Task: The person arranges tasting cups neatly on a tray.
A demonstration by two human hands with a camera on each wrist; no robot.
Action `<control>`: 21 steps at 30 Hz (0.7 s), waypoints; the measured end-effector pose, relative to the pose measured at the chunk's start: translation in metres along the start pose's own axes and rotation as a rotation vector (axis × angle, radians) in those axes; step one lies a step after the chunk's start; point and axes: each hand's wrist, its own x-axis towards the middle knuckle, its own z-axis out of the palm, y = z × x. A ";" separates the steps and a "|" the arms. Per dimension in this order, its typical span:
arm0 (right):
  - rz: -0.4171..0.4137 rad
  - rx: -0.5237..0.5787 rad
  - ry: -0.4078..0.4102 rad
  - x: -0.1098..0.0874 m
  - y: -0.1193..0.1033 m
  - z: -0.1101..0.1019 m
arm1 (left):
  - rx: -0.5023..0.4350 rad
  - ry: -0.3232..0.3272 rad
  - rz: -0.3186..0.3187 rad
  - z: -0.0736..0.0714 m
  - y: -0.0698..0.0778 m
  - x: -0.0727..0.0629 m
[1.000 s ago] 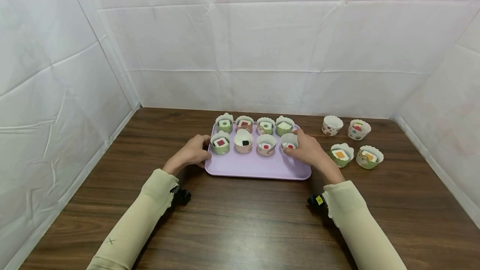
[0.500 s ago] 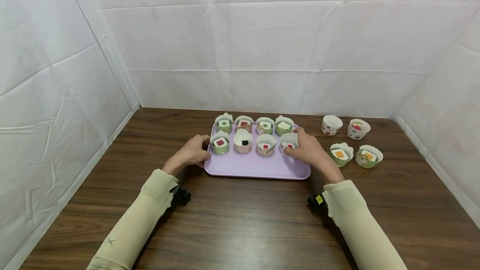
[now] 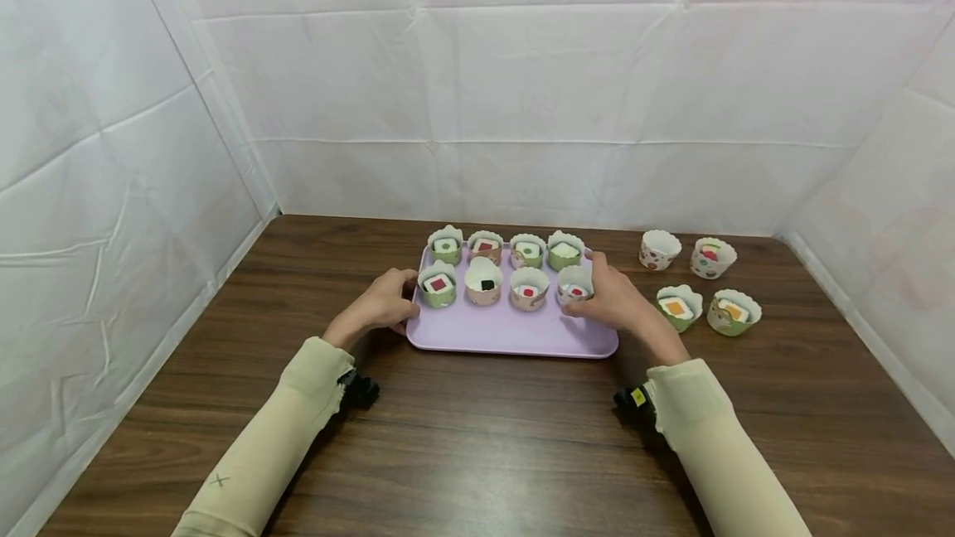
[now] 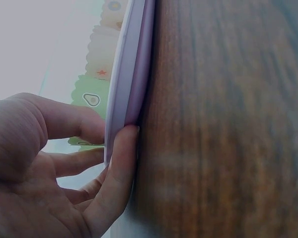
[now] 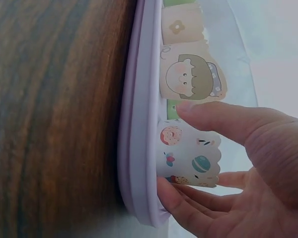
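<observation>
A lilac tray (image 3: 492, 333) lies on the wooden table with two rows of paper baking cups on it. My left hand (image 3: 382, 298) grips the tray's left end, its fingers on the rim (image 4: 123, 89) in the left wrist view. Over the right end is my right hand (image 3: 618, 295), beside a white baking cup (image 3: 575, 283) printed with sweets. In the right wrist view its thumb (image 5: 208, 113) stretches out apart from that printed cup (image 5: 188, 153), while the fingers reach along its far side near the tray rim. Small white pieces with coloured tops sit in the cups.
To the tray's right stand more baking cups: a white cup (image 3: 660, 249), a cup with red and green contents (image 3: 713, 258), and two green cups (image 3: 679, 308) with orange-topped pieces. White sheeting (image 3: 522, 89) hangs around the table's back and sides.
My right thumb has come off the front of the white baking cup and drawn down beside it, so its contents show more. The left hand and tray look the same.
</observation>
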 end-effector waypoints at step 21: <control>-0.027 -0.021 0.083 -0.015 0.002 -0.022 | 0.001 -0.014 -0.004 -0.002 0.002 -0.002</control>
